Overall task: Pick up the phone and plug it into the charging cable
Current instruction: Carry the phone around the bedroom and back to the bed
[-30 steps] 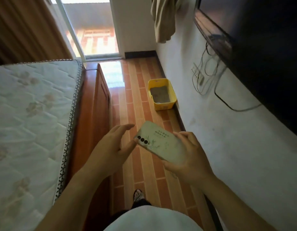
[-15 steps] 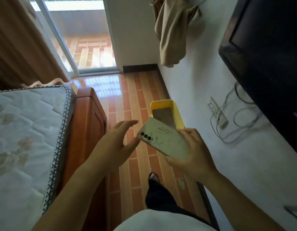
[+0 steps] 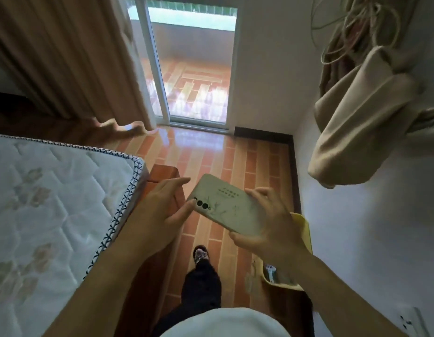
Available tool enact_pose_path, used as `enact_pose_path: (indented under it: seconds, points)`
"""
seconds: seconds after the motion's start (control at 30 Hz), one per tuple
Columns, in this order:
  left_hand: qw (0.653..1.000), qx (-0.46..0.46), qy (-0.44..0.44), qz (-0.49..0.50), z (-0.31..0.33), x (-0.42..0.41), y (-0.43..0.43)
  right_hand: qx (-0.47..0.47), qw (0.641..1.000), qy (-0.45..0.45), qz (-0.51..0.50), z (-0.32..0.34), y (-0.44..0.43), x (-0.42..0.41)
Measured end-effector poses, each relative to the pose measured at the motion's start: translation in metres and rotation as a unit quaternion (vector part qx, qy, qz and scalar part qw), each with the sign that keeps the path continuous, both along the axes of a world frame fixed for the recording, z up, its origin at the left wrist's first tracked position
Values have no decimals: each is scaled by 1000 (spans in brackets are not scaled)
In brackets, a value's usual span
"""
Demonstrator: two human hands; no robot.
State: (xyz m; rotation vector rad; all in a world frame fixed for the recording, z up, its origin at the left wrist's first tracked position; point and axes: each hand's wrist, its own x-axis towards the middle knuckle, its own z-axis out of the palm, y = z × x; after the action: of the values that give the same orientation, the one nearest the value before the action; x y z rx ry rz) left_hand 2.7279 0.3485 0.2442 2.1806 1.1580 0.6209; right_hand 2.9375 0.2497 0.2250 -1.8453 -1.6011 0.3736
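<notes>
The phone (image 3: 223, 203), in a pale green case with three dark camera lenses facing up, is held in front of me over the floor. My right hand (image 3: 267, 229) grips its right end, fingers over the top edge and thumb underneath. My left hand (image 3: 162, 215) has its fingers spread, and its thumb tip touches the phone's left corner by the lenses. A white power strip (image 3: 411, 321) shows on the wall at the bottom right. A bundle of cables (image 3: 352, 23) hangs at the top right; I cannot tell whether any of them is the charging cable.
A bare mattress (image 3: 48, 215) on a wooden bed frame (image 3: 162, 173) fills the left. A yellow bin (image 3: 301, 239) stands on the tiled floor by the right wall, below my right arm. Beige cloth (image 3: 362, 127) hangs on the wall. Curtain (image 3: 65, 57) and glass door (image 3: 191, 69) lie ahead.
The view has moved forward and tilted up: the yellow bin slid from ahead to under my right arm, and the television left the view. My left thumb closed onto the phone's corner.
</notes>
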Motion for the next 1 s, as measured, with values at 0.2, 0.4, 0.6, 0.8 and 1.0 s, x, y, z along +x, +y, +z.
enact_pose_path:
  seconds: [0.2,0.4,0.6,0.8,1.0]
  points:
    - [1000,-15,2,-25,-3,72,165,3,1000,22,3,2,149,60]
    - [998,-4,19,-61,7,148,307,-2,999,30,-31,11,275,125]
    - [996,-12,52,-65,-8,195,434,-1,999,39,-34,-6,409,176]
    - [998,0,51,43,-9,218,574,-11,998,27,59,-6,590,219]
    - [982,-25,40,183,2,191,666,-19,983,11,181,-1,747,212]
